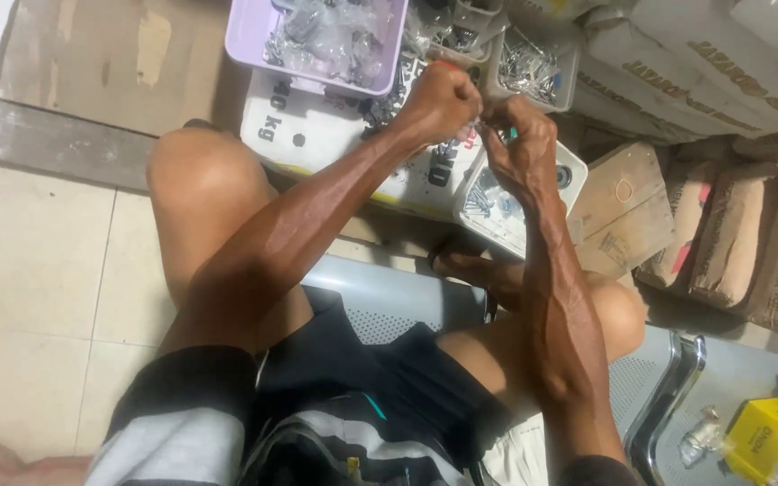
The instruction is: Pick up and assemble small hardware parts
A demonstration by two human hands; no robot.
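Both hands [483,112] pinching small part, trays crowding.

Small clear plastic bag [477,133] is being pinched between left hand [443,97] and right hand [520,144], both closed on it. Bag is sitting crumpled in the gap between the fingertips, mostly hidden; contents cannot be made out. It is hanging just above the white tray of screws.

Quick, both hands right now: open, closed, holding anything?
Left hand: closed in a fist, pinching something small; what it is cannot be told.
Right hand: fingers curled shut against the left, contents hidden.
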